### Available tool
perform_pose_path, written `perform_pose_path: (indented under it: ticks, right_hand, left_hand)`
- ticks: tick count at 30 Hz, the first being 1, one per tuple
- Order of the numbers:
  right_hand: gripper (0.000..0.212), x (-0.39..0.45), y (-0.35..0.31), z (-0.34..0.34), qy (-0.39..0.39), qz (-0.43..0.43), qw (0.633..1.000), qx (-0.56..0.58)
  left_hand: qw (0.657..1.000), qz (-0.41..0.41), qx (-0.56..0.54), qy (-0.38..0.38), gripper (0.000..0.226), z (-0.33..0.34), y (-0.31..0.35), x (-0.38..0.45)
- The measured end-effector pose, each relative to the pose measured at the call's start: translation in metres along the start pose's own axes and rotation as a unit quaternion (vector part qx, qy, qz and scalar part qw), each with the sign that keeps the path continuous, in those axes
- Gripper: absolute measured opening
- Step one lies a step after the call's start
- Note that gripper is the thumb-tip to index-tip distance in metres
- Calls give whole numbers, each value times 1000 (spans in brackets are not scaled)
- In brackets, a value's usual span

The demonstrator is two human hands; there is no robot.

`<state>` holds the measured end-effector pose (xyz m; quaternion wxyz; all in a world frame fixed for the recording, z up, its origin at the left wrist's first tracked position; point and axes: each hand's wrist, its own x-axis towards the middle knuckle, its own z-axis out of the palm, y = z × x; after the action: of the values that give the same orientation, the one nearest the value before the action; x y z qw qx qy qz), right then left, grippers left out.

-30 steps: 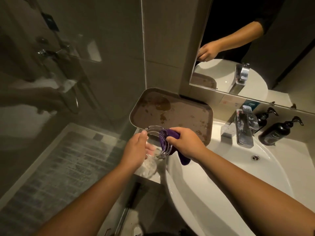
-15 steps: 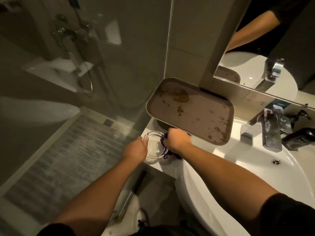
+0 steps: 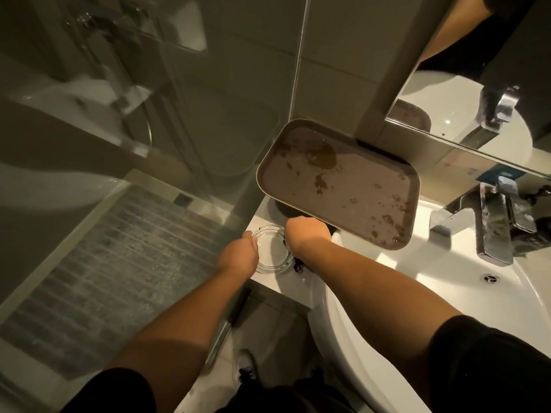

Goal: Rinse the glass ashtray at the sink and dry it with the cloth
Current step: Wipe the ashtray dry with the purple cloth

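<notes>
Ashtray [image 3: 272, 253] sits flat on the white surface [image 3: 262, 217] at the left corner of the sink [image 3: 447, 281], just beside the basin rim, below the near corner of the tray [image 3: 340, 186]. Looks like it's parked there for the drying step: a flat spot gives support so nothing has to carry the glass in the air. Left hand [image 3: 238, 254] is at the ashtray's left rim, fingers curled against it, thumb on top of the edge: grip on the rim, likely to stop the dish sliding or spinning while the other hand works. Right hand [image 3: 307, 236] is clenched around the cloth [image 3: 298, 267], knuckles up, pressed at the right rim; only a dark purple scrap of cloth shows under the wrist, the rest is hidden by the hand. Can't tell whether the cloth is inside the bowl or only on the edge. Two-hand split makes sense: one braces, one wipes. Tray overhangs the surface and the basin, its wet brown face spotted with droplets, so it's out of the wipe zone but close enough to drip or get bumped. Faucet [image 3: 492, 231] is well apart to the right, with no water visibly running, so my read is that the rinse is done and drying is near its end or in hand. Risk: wet glass on a slick surface near the edge, with floor below to the left; a hard push from the right could skate it off, hence the left-hand brace.
</notes>
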<state>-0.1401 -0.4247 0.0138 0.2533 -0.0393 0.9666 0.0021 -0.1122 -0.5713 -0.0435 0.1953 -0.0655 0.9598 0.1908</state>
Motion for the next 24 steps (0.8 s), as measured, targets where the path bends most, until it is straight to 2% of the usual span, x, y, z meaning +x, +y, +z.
perform_pose_path:
  ticks: [6,13,17,20,24]
  right_hand:
    - [23,2,1,3,8,-3,1000,1]
    - [32,1,0,10,22,-12,999,-20]
    - [30,2,2,8,24,-14,999,-38]
    - [26,3,4,4,18,-4,1000,-17]
    - [32,1,3,1,8,7,1000,-4]
  left_hand:
    - [1000,-2,-9,-1,48,3,-3,2]
    - [1000,-1,7,7,48,6,-5,2]
    - [1000,0,4,11,48,7,-10,1]
    - [1000,-2,4,13,48,7,-13,1]
    - [1000,0,0,19,48,6,-14,-1]
